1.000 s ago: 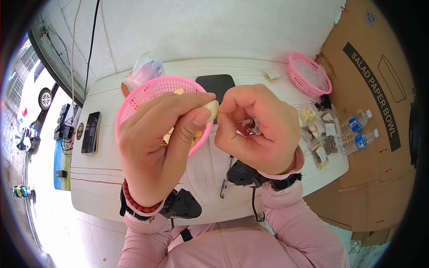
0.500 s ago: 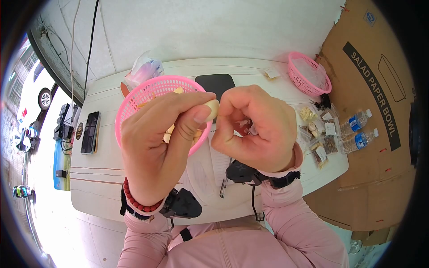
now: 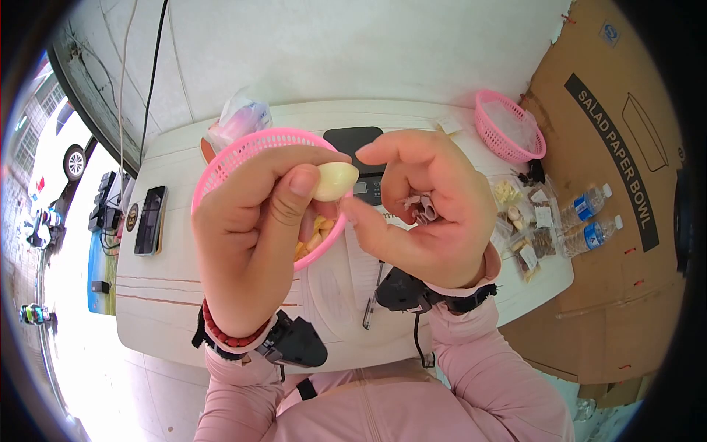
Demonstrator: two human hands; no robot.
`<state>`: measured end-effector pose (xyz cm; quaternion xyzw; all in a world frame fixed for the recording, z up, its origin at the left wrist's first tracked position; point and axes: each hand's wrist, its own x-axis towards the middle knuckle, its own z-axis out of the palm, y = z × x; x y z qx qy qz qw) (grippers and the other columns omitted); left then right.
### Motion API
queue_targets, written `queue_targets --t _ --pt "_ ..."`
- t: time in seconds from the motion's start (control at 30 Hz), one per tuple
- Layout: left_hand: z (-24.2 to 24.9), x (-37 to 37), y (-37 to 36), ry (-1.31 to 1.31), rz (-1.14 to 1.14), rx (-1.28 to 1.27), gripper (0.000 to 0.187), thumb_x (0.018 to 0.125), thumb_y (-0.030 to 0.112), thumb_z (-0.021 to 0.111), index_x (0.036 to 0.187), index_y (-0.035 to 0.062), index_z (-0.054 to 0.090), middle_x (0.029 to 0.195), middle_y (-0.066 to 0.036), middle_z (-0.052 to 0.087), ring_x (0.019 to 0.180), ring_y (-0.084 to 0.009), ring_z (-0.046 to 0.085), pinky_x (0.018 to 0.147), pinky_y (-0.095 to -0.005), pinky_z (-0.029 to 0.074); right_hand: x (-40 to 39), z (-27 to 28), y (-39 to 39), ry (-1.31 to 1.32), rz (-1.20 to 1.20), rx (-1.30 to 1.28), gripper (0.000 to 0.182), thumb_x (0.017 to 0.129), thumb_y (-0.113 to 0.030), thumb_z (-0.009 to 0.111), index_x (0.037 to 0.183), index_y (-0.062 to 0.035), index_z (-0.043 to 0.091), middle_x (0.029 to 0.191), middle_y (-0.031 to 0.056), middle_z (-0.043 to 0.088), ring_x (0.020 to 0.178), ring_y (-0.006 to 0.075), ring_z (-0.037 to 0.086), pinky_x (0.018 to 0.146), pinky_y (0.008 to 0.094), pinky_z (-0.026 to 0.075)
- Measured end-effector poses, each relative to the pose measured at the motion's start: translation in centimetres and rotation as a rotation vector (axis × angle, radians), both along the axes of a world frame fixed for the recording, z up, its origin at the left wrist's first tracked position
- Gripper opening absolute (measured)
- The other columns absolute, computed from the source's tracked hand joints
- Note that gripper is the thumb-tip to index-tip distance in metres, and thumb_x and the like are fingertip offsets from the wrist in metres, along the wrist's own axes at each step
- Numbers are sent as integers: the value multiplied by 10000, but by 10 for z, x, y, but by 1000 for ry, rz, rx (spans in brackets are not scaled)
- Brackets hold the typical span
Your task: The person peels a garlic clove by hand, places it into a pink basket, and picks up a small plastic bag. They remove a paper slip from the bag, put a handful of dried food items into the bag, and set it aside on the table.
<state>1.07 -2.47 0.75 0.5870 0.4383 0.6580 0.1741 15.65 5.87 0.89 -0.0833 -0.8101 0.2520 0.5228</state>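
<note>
A smooth, pale peeled garlic clove (image 3: 336,181) sits pinched between the thumb and forefinger of my left hand (image 3: 254,228). My right hand (image 3: 438,210) is just to its right, thumb and forefinger apart, the thumb tip close to the clove. Its other fingers curl around some papery garlic skins (image 3: 422,208) in the palm. Below my left hand stands a pink basket (image 3: 224,158) holding several garlic cloves (image 3: 318,234), partly hidden by that hand.
A black scale (image 3: 353,140) lies behind my hands. On the left rest a phone (image 3: 151,219) and a plastic bag (image 3: 243,121). To the right are another pink basket (image 3: 504,140), small packets (image 3: 543,214), water bottles (image 3: 593,234) and a cardboard box (image 3: 589,295). A pen (image 3: 368,311) lies near the front.
My right thumb and forefinger have parted and drawn away from the clove. More of the clove shows in my left fingers, and the skins in my right palm are more visible.
</note>
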Motion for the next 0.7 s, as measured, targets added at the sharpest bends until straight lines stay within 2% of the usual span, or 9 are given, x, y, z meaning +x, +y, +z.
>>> queue_targets --t 0.07,0.13,0.23,0.37,0.43,0.57,0.63,0.67,0.7 --pt "2 -1 0 -61 -68 -28 180 954 91 493 954 -33 623 779 -44 616 602 -52 496 517 -174 379 2 3 0 0 40 -20 380 698 21 731 1044 2 573 550 -58 428 472 -5 343 455 171 242" --pt "2 -1 2 -167 -185 -53 250 975 197 475 1047 -32 545 823 -33 596 596 -45 469 526 -160 350 5 7 -2 -74 31 -48 373 740 -56 725 1097 -60 616 551 -16 442 460 55 386 436 196 308" --pt "-3 -5 4 -245 -296 -90 311 966 232 492 1148 -15 440 857 -44 593 624 -48 483 533 -163 368 5 8 -2 -92 78 -12 345 768 -53 711 1104 -72 630 562 -6 462 461 56 393 435 201 309" --pt "-7 -7 8 -334 -422 -98 359 956 247 510 1183 -3 387 842 -45 593 670 -51 498 550 -164 382 2 5 -3 -39 141 -68 307 783 -39 693 1084 -71 638 567 1 473 462 62 399 436 205 309" --pt "-5 -3 7 -381 -489 -113 323 960 229 501 1151 -13 405 824 -40 586 698 -65 512 611 -169 400 0 -1 -1 28 150 -67 313 782 -45 697 1088 -70 638 552 9 454 458 68 394 435 210 306" --pt "-6 3 11 -277 -283 -60 302 950 188 520 1144 -17 413 879 -61 568 771 -97 528 700 -193 414 4 2 -1 -14 161 -95 297 780 -41 696 1070 -55 632 541 15 438 453 81 390 434 219 306" --pt "-11 -3 22 33 -99 272 222 893 44 576 1086 -7 477 962 -86 577 790 -120 535 678 -231 434 4 0 0 -32 78 -55 268 779 -40 694 1037 -38 623 538 17 429 447 95 386 432 228 305" --pt "-10 -7 21 33 -99 272 222 893 44 576 1086 -7 477 962 -86 577 790 -120 535 678 -231 434 4 1 1 -32 79 -55 268 779 -40 694 1037 -38 623 538 17 429 447 95 386 432 228 305" --pt "-8 -11 18 147 -95 281 232 878 62 594 1073 -13 493 990 -100 545 874 -152 512 763 -260 413 5 2 1 -57 50 -29 260 778 -36 692 1026 -35 615 540 19 438 445 104 392 431 232 308"
